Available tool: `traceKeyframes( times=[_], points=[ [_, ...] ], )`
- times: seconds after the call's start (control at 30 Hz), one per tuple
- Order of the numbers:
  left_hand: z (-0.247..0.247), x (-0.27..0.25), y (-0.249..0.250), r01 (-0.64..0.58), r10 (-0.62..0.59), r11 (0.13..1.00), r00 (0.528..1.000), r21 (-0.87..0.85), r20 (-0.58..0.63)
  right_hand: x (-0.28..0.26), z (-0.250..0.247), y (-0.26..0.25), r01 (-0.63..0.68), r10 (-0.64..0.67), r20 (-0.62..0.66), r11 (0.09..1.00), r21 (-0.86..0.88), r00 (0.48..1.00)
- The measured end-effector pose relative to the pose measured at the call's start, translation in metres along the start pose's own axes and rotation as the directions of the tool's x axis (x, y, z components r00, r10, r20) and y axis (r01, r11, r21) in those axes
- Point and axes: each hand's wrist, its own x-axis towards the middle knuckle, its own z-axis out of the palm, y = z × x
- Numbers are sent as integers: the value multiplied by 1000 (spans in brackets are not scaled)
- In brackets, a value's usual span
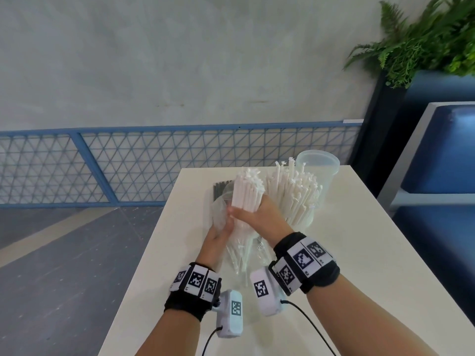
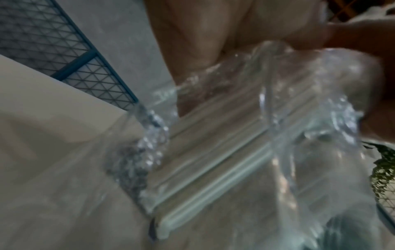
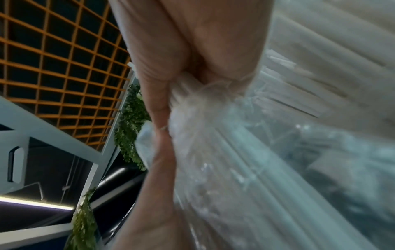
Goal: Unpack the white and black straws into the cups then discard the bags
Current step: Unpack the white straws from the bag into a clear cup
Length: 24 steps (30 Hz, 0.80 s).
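Pulling a bundle of white paper-wrapped straws (image 1: pixel 246 199) out of the clear crinkly plastic bag (image 1: pixel 221 214) above the white bench (image 1: pixel 359 240). My right hand (image 1: pixel 259 214) is clamped around the bundle; my left hand (image 1: pixel 218 236) grips the bag. Risk: loose grip lets straws fan out and miss the clear plastic cup (image 1: pixel 303 217) already full of straws, or knock it over.

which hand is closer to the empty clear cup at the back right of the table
Right. The right hand, gripping the white straw bundle, sits nearer the empty cup. The left hand, holding the clear bag, is further left and closer to the person.
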Motion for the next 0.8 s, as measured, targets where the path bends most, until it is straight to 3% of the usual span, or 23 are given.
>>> traceKeyframes(
  times=[0.1,0.17,0.27,0.33,0.4,0.5,0.63,0.8],
  points=[
    [-3,0,2,-17,17,999,1000,-28,22,-1,-10,-7,-5,7,-47,998,59,999],
    [-2,0,5,17,-22,998,995,-52,-92,0,-15,-9,-9,13,-59,998,65,998],
    [-2,-4,5,-95,94,995,989,-8,-110,1,-19,-11,-23,25,-48,999,45,999],
    [-6,2,0,-121,123,992,972,22,-202,-1,-19,-11,-21,21,-40,1000,5,999],
    [-10,11,-7,-56,71,997,937,53,-341,-1,-20,-12,-11,12,-45,1000,10,999],
    [-15,19,-17,1,5,1000,891,14,-453,-1,-24,-21,56,-49,-112,997,53,993],
    [-18,19,-23,23,-64,996,882,-91,-468,-2,-38,-47,171,-140,-274,981,93,951],
    [-24,19,-34,21,-81,992,866,-127,-493,4,-55,-69,297,-228,-456,951,86,860]
  ],
)
